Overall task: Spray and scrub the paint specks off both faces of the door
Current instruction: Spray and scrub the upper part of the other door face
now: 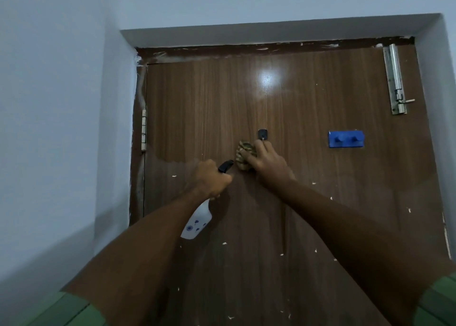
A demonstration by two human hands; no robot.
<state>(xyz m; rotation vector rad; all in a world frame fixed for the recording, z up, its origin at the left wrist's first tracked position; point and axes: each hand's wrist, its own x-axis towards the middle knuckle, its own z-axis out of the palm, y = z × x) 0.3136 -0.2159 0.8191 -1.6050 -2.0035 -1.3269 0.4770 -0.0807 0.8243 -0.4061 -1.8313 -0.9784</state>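
Note:
A brown wood-grain door (308, 177) fills the middle of the view, closed in its frame. Several white paint specks (224, 243) dot its lower half; the upper half looks wet and glossy. My left hand (212, 180) grips a white spray bottle (197, 223) with a black nozzle, pointed at the door. My right hand (269, 162) presses a crumpled olive-striped cloth (243, 156) against the door, just below a small black hook (262, 134).
A blue double hook rack (346, 139) is fixed right of the cloth. A metal slide bolt (396, 78) sits at the door's top right. Hinges (143, 130) run along the left edge. Pale blue walls (61, 128) surround the recessed frame.

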